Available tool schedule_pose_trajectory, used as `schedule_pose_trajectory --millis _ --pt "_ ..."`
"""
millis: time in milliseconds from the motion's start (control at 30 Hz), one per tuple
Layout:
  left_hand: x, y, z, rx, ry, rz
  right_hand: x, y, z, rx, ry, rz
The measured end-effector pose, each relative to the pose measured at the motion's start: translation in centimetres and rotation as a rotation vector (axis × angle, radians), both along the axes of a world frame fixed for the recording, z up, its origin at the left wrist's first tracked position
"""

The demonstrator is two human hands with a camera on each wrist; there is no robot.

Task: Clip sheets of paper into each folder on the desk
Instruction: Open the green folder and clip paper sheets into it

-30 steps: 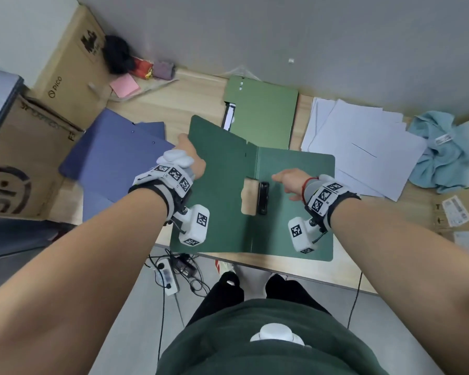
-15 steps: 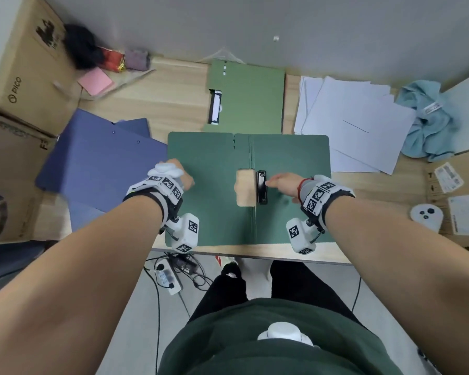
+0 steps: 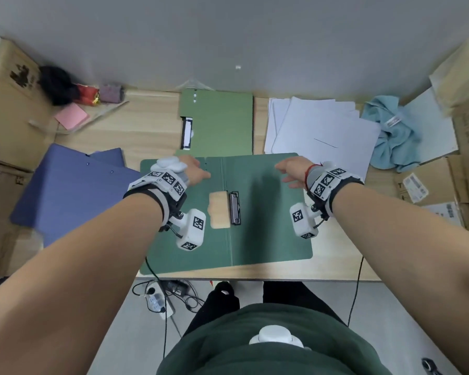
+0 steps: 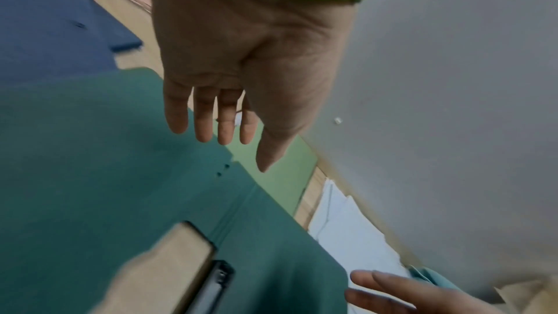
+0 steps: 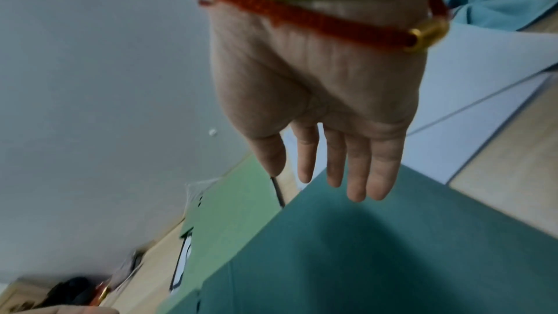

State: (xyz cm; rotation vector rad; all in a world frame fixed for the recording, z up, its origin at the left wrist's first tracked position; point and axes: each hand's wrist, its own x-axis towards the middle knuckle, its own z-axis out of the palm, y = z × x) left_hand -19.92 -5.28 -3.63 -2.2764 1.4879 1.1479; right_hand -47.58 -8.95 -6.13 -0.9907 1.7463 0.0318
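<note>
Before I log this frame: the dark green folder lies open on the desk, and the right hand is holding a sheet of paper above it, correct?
Not quite. The dark green folder does lie open, but the right hand holds nothing: the right wrist view shows its fingers straight and empty.

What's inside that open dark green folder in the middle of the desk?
Inside the open folder only a black clip shows beside its spine; no paper is clipped in. A cutout shows the wooden desk underneath.
</note>
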Motion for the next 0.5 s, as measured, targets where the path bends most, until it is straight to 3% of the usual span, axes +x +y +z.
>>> schedule_pose_trajectory --millis 233,500 --pt "-9.3 -4.2 -1.5 -0.011 0.109 -0.064 -7.6 -5.0 0.6 -0.071 0.202 0.216" --pt "-15.5 -7.7 -4.8 0.119 0.053 -0.238 -12.0 -12.3 -1.6 -0.158 0.34 0.168"
